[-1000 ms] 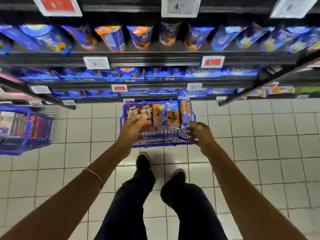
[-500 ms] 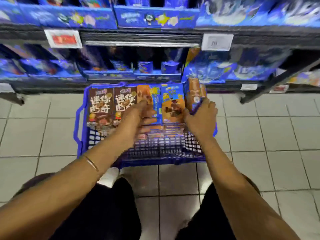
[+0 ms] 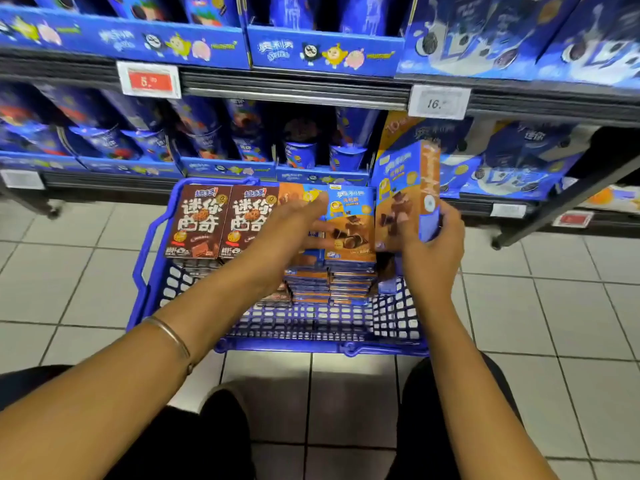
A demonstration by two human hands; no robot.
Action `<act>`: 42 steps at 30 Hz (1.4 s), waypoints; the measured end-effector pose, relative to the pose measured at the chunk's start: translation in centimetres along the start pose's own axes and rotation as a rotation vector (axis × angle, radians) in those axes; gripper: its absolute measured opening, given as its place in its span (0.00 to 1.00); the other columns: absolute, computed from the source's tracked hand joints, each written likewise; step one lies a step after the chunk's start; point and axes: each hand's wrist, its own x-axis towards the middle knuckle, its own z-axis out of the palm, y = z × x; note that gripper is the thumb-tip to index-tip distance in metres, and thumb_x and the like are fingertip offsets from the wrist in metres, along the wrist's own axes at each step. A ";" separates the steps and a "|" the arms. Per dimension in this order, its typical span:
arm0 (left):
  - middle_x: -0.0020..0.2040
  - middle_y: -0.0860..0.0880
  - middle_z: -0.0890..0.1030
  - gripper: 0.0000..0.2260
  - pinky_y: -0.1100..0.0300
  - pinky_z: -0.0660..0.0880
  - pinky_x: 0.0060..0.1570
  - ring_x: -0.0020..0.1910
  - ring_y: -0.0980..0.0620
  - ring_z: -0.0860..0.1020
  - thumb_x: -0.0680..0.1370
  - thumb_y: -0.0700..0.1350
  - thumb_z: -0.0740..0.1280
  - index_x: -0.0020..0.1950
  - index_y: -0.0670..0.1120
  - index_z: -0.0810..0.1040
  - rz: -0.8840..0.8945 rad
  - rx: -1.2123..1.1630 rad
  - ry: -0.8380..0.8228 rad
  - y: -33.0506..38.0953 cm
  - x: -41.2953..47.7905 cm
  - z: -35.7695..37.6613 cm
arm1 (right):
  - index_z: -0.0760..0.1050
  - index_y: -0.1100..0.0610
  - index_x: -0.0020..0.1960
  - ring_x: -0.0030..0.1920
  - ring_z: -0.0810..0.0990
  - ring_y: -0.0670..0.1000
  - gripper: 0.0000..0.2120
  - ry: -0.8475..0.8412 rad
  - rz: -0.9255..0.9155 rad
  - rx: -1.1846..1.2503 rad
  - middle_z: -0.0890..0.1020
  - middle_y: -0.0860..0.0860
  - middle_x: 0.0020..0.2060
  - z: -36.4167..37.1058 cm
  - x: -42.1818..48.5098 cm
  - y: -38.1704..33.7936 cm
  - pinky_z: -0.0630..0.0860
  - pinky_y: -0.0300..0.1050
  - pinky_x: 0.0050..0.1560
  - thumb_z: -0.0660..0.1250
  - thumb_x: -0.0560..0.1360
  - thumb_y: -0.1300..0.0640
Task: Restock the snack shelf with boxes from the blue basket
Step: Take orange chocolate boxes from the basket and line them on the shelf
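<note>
While left hand (image 3: 294,223) touches boxes (image 3: 350,225), right hand (image 3: 433,249) holds a box (image 3: 408,181).

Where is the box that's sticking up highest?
Head view, right of centre: the right hand grips the box over the blue basket, at its right end, beside stacks of matching boxes.

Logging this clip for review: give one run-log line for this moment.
right hand: grips blue-orange box upright over blue basket | left hand: touches orange box stack
</note>
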 end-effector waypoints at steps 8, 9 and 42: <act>0.60 0.49 0.87 0.24 0.49 0.83 0.48 0.55 0.48 0.87 0.81 0.67 0.65 0.69 0.52 0.78 0.024 -0.013 -0.139 0.4 -1.0 0.4 | 0.76 0.64 0.62 0.50 0.85 0.57 0.19 -0.280 0.374 0.595 0.84 0.61 0.54 -0.9 -3.8 -2.8 0.80 0.50 0.47 0.70 0.76 0.54; 0.61 0.47 0.87 0.26 0.46 0.84 0.52 0.56 0.45 0.87 0.80 0.66 0.67 0.70 0.50 0.78 0.035 -0.048 -0.152 0.5 -1.1 0.7 | 0.75 0.64 0.64 0.52 0.85 0.60 0.18 -0.340 0.416 0.637 0.84 0.62 0.54 -0.6 -4.5 -3.0 0.81 0.54 0.50 0.70 0.77 0.55; 0.45 0.47 0.90 0.18 0.52 0.86 0.38 0.39 0.48 0.89 0.86 0.61 0.60 0.54 0.50 0.83 -0.052 -0.270 0.171 0.2 -1.6 -4.7 | 0.71 0.46 0.54 0.48 0.83 0.46 0.17 -0.198 0.402 0.309 0.82 0.50 0.56 2.8 -3.4 -1.4 0.82 0.46 0.45 0.77 0.73 0.52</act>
